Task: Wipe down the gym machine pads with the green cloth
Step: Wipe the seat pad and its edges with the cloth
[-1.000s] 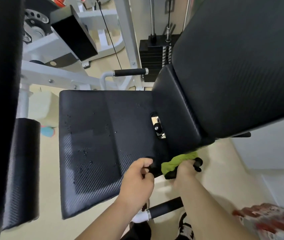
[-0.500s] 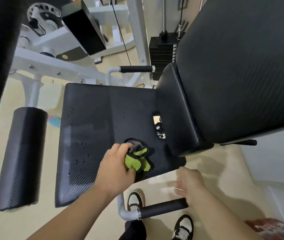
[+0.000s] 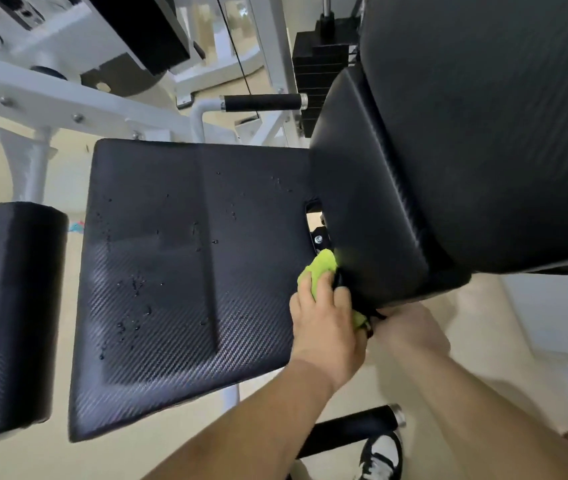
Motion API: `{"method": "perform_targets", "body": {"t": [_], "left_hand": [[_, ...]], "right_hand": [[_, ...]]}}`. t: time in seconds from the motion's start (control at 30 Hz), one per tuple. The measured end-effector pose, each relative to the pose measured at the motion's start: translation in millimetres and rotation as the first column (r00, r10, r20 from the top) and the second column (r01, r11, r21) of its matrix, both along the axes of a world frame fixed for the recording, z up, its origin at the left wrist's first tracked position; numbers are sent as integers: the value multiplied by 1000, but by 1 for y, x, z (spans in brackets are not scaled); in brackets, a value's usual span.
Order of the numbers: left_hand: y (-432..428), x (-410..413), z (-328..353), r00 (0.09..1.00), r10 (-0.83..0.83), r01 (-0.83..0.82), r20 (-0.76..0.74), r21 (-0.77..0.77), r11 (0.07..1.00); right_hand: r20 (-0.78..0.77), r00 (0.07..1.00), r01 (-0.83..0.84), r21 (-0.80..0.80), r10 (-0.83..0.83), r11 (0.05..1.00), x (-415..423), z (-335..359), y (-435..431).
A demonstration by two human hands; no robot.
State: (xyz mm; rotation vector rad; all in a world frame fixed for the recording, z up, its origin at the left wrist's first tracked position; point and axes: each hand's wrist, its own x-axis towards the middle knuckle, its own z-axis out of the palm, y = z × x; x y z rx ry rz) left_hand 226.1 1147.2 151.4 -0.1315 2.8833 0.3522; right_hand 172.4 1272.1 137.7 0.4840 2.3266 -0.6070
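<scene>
Left hand [image 3: 324, 320] is closed around the cloth [image 3: 320, 268], fingers curled over it, pressing it down at the seat [image 3: 185, 271] back corner, right where the seat meets the backrest [image 3: 483, 133]. Bunched rather than flat, probably so it can get into the crease by the bolt gap [image 3: 317, 233].

Right hand [image 3: 410, 327] sits just right of the left one, under the backrest's lower edge, touching the cloth's trailing end. Can't tell whether it's pinching the cloth or bracing on the pad; fingers are hidden.

Cloth location: on the seat's rear right corner, against the backrest base, mostly under the left hand's fingers.

Seat is covered with droplets [image 3: 133, 282] across its middle and front, so my read is that it's sprayed but mostly unwiped, and the wipe starts from the back crease and works outward.

Counts:
- cloth: 1, green
- hands: 2
- pads in view: 3 clear ones: seat, backrest, roller pad [image 3: 15, 313] left of the seat
- grip handles: 2, one [image 3: 261, 102] behind the seat, one [image 3: 355, 429] in front of it
- weight stack [image 3: 320, 64]: 1, behind the seat
- shoe [image 3: 381, 455]: 1 visible, below the front handle
</scene>
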Motion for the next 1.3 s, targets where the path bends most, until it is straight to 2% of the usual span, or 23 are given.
{"method": "perform_targets", "body": {"t": [0.07,0.13,0.2,0.27,0.33,0.43,0.47,0.5,0.53,0.57,0.63,0.7,0.77,0.87,0.93,0.97,1.03,1.07,1.1,1.13,1.2,1.27,1.3], "left_hand": [[-24,2,2,988,-150,147,-44,-51,988],[-60,10,22,963,-268,265,-6,-123,956],[-106,27,44,969,-246,246,21,-198,949],[-156,53,64,991,-126,113,-43,-236,965],[-192,76,76,985,71,-108,-156,-243,964],[-157,73,68,852,460,-505,-249,-161,848],[-129,62,62,825,515,-551,-232,-132,824],[-101,52,53,856,478,-504,-197,-113,856],[-73,44,42,917,361,-382,-168,-112,917],[-50,39,32,972,190,-208,-135,-129,970],[-30,34,20,993,-98,87,-69,-152,985],[-45,32,22,977,-207,197,-49,-148,969],[-82,50,39,979,-194,184,-62,-146,972],[-164,97,72,988,-52,25,-148,-180,983],[-216,136,90,954,194,-246,-228,-224,943],[-234,153,97,887,385,-445,-254,-247,861],[-243,171,98,632,724,-775,-277,-232,587],[-234,174,94,530,801,-847,-277,-204,490],[-219,174,90,500,820,-866,-279,-179,467],[-202,169,88,540,789,-841,-292,-168,513],[-164,147,81,728,615,-675,-302,-160,720],[-132,112,72,917,343,-378,-205,-170,910],[-120,93,69,964,223,-248,-148,-180,952]], "right_hand": [[11,1000,-15,36,15,999,-2,3,-2],[35,996,-85,44,84,995,0,7,-4],[46,994,-103,28,102,994,1,9,-6],[60,994,-95,11,94,995,1,12,-7],[69,993,-98,0,98,995,2,13,-6],[49,996,-78,-22,79,997,2,16,-6],[39,994,-98,-18,98,995,4,18,-7],[30,989,-142,-4,142,990,7,17,-9],[27,978,-208,24,207,978,10,18,-10],[33,960,-279,60,277,958,13,19,-12],[76,904,-428,121,421,896,22,27,-18],[95,812,-584,148,577,798,33,41,-25],[16,734,-674,146,679,724,43,60,-40],[-182,666,-721,90,723,687,48,69,-67],[-153,629,-759,91,762,645,43,63,-82],[-122,600,-783,115,791,612,40,59,-91],[-63,550,-816,173,833,552,35,55,-102],[-43,538,-826,174,842,536,32,52,-106],[-28,522,-838,168,853,519,30,50,-110],[-10,496,-856,163,868,490,28,47,-112],[4,473,-872,142,881,468,30,43,-111],[-5,470,-875,133,883,466,29,42,-111],[4,482,-869,125,876,478,29,46,-110]]}}
